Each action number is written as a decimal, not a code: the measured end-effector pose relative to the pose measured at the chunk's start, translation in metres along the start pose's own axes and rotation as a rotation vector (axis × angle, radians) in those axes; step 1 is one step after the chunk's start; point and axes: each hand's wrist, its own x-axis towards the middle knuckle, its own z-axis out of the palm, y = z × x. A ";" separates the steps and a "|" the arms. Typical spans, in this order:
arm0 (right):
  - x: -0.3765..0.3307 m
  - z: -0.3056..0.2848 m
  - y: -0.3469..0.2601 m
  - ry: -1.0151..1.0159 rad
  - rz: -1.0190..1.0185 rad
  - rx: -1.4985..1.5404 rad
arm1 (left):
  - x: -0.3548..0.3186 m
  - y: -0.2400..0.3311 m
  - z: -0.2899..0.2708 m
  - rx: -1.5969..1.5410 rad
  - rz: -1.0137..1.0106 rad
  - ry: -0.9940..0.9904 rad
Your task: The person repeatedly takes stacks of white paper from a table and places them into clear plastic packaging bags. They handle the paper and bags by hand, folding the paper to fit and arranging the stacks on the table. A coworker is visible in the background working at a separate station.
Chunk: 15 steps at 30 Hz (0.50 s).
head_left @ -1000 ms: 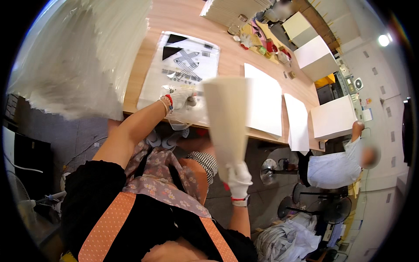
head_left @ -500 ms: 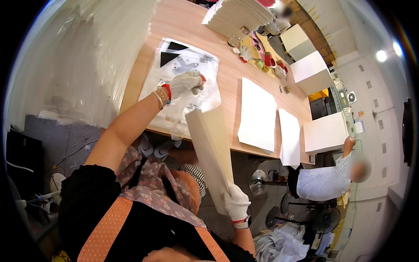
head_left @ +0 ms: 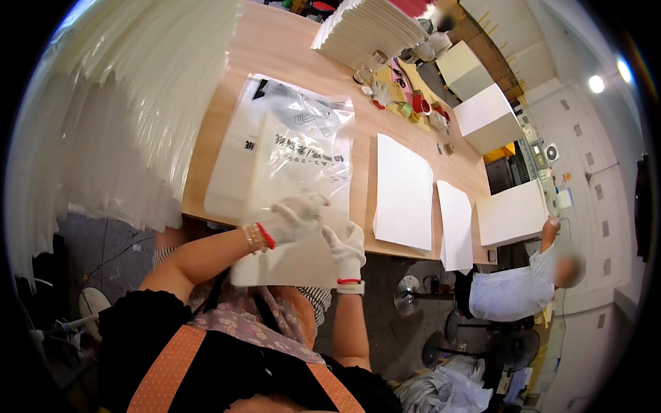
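Can't tell grip of left fingers [head_left: 305, 204]; see right fingers [head_left: 354, 238] released; might drop paper stack [head_left: 288, 267], since overhanging table [head_left: 282, 41].

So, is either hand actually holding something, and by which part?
I can't tell: the blurred left hand is over the pale sheets; the right hand is at their right edge, but neither shows a clear hold.

I see wht gloves [head_left: 350, 255] w/ red cuffs [head_left: 266, 235] on both hands [head_left: 297, 217]. Paper [head_left: 289, 270]: plain cream. Plastic bag [head_left: 323, 118]: see-thru w/ blk print. Counter [head_left: 275, 41]: lt brown, faint wood grain. Apron [head_left: 237, 325]: dusty-pink floral; straps [head_left: 165, 361] orange w/ small wht dots. Top [head_left: 227, 361]: blk. Striped cloth [head_left: 319, 303]: b/w. Two sheet stacks [head_left: 403, 193]: plain wht. Co-worker's shirt [head_left: 502, 294]: pale blue-gry. Floor [head_left: 124, 258]: dk gry.
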 end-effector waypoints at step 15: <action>-0.004 0.071 0.084 -0.113 -0.319 0.210 | -0.142 -0.127 -0.065 0.187 -0.505 0.175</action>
